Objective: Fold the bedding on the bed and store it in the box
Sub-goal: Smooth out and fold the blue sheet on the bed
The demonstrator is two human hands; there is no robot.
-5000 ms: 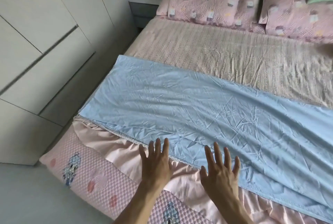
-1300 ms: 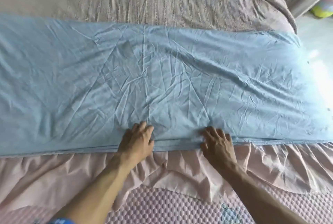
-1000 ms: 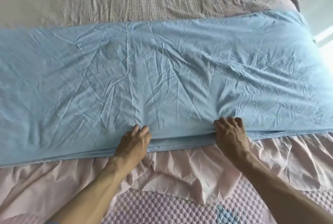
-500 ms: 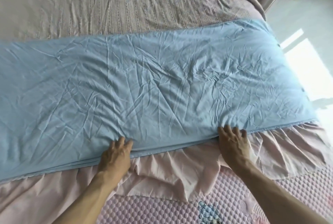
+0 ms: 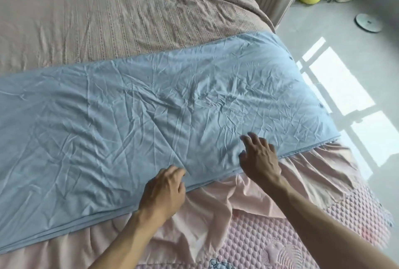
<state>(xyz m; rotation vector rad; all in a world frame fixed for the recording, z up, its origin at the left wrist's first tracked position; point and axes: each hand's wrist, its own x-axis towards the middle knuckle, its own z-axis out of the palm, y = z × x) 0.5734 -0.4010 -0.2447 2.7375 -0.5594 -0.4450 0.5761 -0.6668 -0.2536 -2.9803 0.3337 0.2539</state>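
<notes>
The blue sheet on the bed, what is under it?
Under the blue sheet its own folded layers show along the near edge. A pink ruffled cover and beige striped bedspread emerge around it; directly beneath is hidden.

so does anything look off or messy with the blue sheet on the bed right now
Nothing is damaged or spilled. The folded blue sheet is heavily creased and lies askew across the bed, its near edge slanting. The left hand and right hand rest at that edge.

Views given: one, worn on the head.
Position: held above the near edge of the bed [image 5: 129,15], close over it.
Direction: turned forward and down across the bed, the floor [image 5: 367,69] taken in at right.
Shared scene: none, as no second view is supplied.
</notes>
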